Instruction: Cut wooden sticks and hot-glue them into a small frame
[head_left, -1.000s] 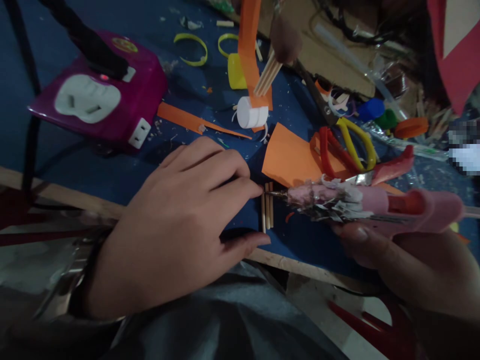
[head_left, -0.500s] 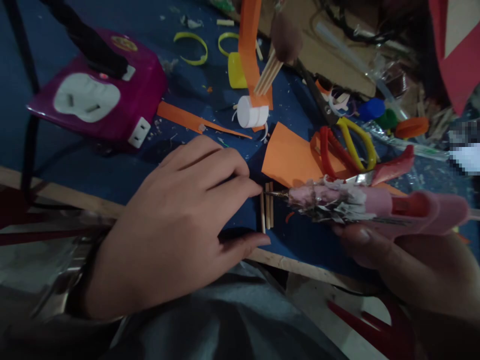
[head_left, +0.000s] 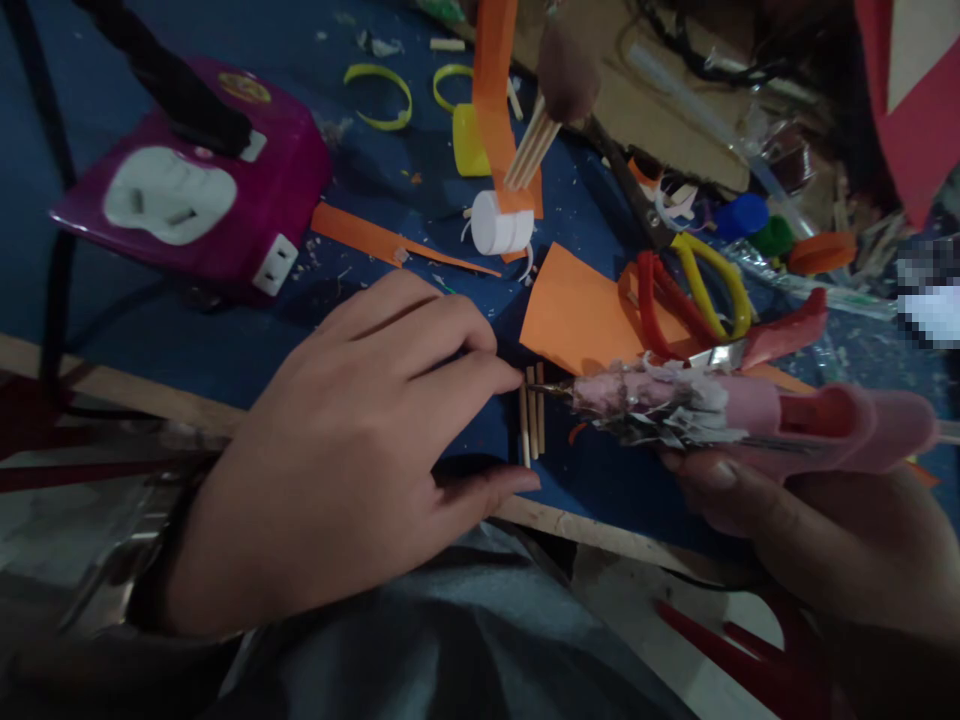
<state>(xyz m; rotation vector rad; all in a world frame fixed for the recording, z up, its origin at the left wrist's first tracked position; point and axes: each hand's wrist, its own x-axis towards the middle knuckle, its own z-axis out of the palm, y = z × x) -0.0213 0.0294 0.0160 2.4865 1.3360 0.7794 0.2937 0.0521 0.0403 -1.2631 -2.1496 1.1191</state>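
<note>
My left hand (head_left: 360, 440) lies palm down at the table's near edge. Its index fingertip and thumb span the two ends of a few short wooden sticks (head_left: 533, 425), which lie side by side on the blue tabletop. In my right hand (head_left: 832, 530) is a pink hot glue gun (head_left: 757, 405), pointing left, its front wrapped in ragged, dirty material. The metal nozzle (head_left: 551, 388) is at the upper part of the sticks, close to my left index fingertip. An orange paper piece (head_left: 570, 310) lies just beyond the sticks.
Scissors (head_left: 712, 285) with red and yellow handles lie behind the glue gun. A purple power socket (head_left: 292, 170) with a black cord stands at left. Farther back are a white roll (head_left: 499, 225), a yellow cap (head_left: 470, 140), orange strips, coloured caps and cardboard (head_left: 690, 130).
The nozzle has shifted very slightly left over the sticks. My left hand keeps the same pose; the whole view has drifted a few pixels.
</note>
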